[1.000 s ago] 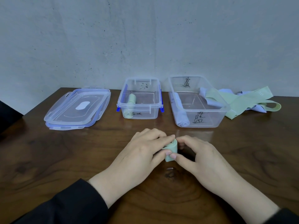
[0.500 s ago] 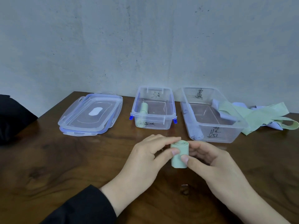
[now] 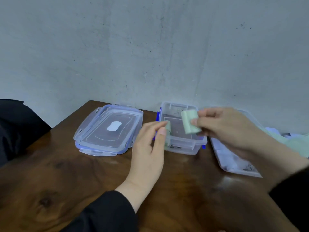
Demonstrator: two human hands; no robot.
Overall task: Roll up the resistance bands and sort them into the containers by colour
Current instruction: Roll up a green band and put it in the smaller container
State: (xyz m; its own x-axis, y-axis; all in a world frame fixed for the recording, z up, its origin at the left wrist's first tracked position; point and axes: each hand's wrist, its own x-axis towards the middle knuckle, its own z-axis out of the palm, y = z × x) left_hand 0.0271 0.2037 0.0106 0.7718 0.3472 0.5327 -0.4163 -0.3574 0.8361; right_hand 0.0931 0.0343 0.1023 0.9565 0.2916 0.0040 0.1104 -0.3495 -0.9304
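Green rolled band (image 3: 190,122): pinched in right hand (image 3: 224,128) above small container (image 3: 182,146), apparently for dropping beside the roll already stored; left hand (image 3: 150,144) loosely open, empty.

On table (image 3: 66,181): stacked lids (image 3: 108,129) left, small container (image 3: 182,144) center w/ one roll (image 3: 167,133) inside at its left, larger container (image 3: 234,163) right, loose bands (image 3: 294,141) behind it.

pale green roll (image 3: 190,122), dark brown table (image 3: 66,181).
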